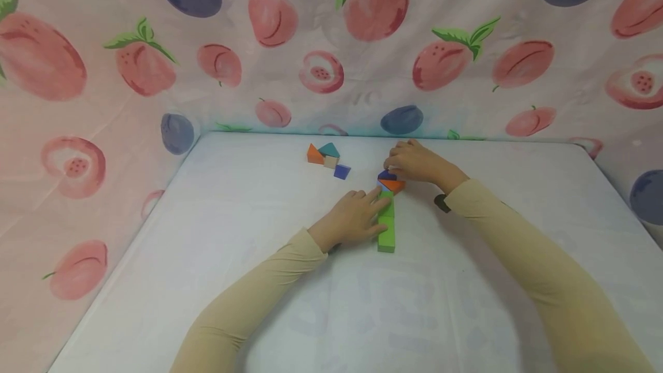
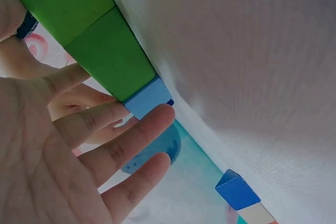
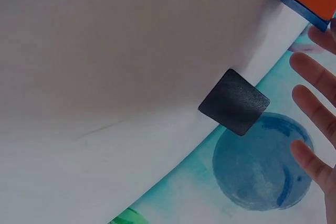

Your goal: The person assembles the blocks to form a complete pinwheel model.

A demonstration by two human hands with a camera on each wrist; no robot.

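Note:
Two green blocks (image 1: 386, 237) lie end to end on the table, with a light blue block (image 2: 148, 97) at their far end. My left hand (image 1: 354, 217) rests along their left side, fingers spread and nearly straight, fingertips at the green and light blue blocks. Beyond them an orange triangular block (image 1: 392, 186) sits against a dark blue triangular block (image 1: 385, 175). My right hand (image 1: 416, 161) pinches the dark blue block between thumb and index finger; its other fingers (image 3: 313, 107) stretch free in the right wrist view.
To the left at the back are an orange wedge (image 1: 314, 155), a teal triangle (image 1: 330, 149), a beige block (image 1: 331, 162) and a blue block (image 1: 342, 171). A fruit-print curtain (image 1: 362, 96) stands behind the white table (image 1: 233, 189). A dark square shape (image 3: 234, 102) overlaps the table's edge.

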